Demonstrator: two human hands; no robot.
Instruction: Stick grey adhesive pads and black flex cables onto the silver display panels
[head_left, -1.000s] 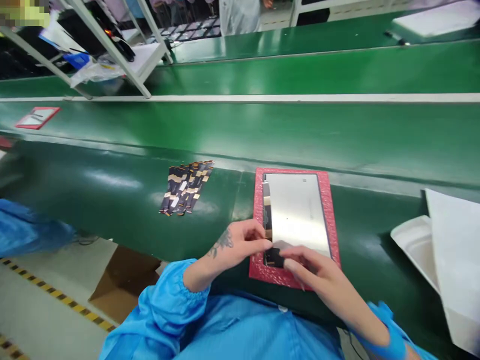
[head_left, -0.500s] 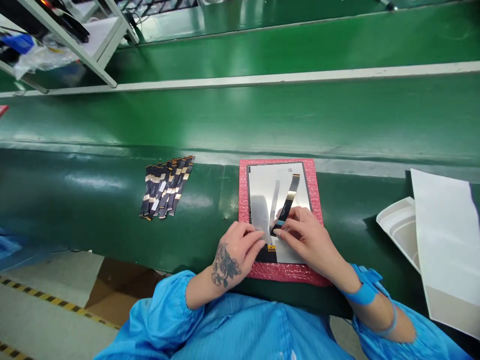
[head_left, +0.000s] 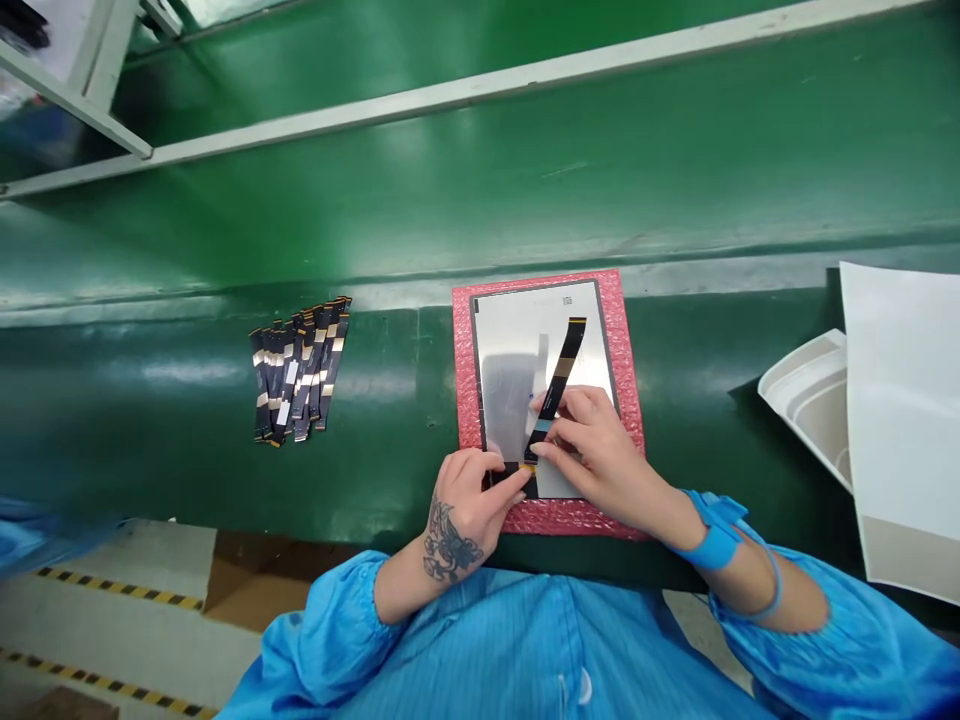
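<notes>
My right hand (head_left: 589, 440) pinches a black flat flex cable (head_left: 564, 368) with gold and light-blue bands. The cable slants up and away over the silvery back of a display panel (head_left: 510, 330). Its lower end is at a small yellow connector tab (head_left: 528, 468) near the panel's front edge. My left hand (head_left: 476, 490) rests at the panel's front left corner, its index finger stretched out to the tab and apart from the other fingers. Under the panel lies a pink bubble-wrap sheet (head_left: 628, 370). Fingers hide part of the joint between cable and tab.
Several similar flex cables (head_left: 300, 370) lie side by side on the green bench mat (head_left: 390, 450) to the left. At the right are a white tray (head_left: 806, 390) and a white sheet (head_left: 900, 400). A pale rail (head_left: 450, 95) crosses the bench behind.
The view has shifted. My right hand has brought the cable's lower end down to the yellow tab. My left index finger has moved from beside the cable onto the tab area.
</notes>
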